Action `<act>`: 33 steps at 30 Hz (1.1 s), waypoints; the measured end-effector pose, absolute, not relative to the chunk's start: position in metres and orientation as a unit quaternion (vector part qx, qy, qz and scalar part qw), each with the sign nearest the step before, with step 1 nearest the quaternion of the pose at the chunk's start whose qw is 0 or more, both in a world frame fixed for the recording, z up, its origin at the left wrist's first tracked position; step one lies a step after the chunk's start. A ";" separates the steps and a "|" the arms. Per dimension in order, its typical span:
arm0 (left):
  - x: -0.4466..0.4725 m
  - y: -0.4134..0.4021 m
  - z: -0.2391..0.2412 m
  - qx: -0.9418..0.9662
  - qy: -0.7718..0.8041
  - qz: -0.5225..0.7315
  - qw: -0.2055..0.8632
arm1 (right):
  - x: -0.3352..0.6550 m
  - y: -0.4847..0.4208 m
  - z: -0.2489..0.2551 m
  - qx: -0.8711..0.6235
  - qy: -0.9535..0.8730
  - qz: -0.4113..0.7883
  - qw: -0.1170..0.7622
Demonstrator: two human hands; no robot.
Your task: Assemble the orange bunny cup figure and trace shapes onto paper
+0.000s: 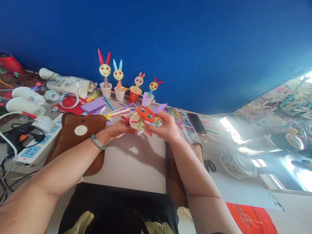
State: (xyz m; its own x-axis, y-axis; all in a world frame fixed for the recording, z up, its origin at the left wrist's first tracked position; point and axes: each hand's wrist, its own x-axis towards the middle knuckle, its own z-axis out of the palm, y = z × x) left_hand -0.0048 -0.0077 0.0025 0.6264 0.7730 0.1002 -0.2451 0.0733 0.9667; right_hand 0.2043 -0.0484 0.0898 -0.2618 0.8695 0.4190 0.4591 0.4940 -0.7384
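Between my two hands is a paper-cup puppet with a round orange face (145,113), drawn eyes and two purple ears. Its white paper cup (135,122) is tilted. My left hand (120,128) is closed on the cup's left side, near a red pipe-cleaner arm. Around the puppet's right side, close to the orange face, my right hand (165,126) is closed with the thumb in front. Behind it stand several finished-looking bunny puppets in cups, among them one with red ears (105,70) and one in a red cup (135,94).
Brown padded cushions (83,143) lie under both forearms. At the left are a power strip (40,143), cables and stacked paper cups (68,86). Colourful sticks, a black phone (197,123), scissors (210,164) and a white bowl (237,165) lie to the right. A blue wall rises behind.
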 end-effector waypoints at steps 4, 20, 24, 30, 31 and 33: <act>-0.007 -0.005 0.002 0.561 0.234 0.376 0.700 | 0.213 -0.048 0.099 -0.402 -0.754 0.275 0.440; -0.004 -0.004 0.003 0.532 0.256 0.410 0.695 | 0.211 -0.035 0.086 -0.444 -0.749 0.257 0.419; -0.003 -0.005 0.003 0.534 0.259 0.397 0.700 | 0.207 -0.032 0.080 -0.462 -0.747 0.258 0.403; -0.001 -0.007 0.000 0.561 0.310 0.335 0.690 | 0.200 -0.026 0.066 -0.466 -0.710 0.296 0.437; -0.001 -0.007 -0.001 0.567 0.314 0.330 0.686 | 0.199 -0.026 0.064 -0.469 -0.702 0.297 0.447; 0.000 -0.007 -0.001 0.578 0.329 0.322 0.674 | 0.197 -0.025 0.061 -0.475 -0.688 0.296 0.462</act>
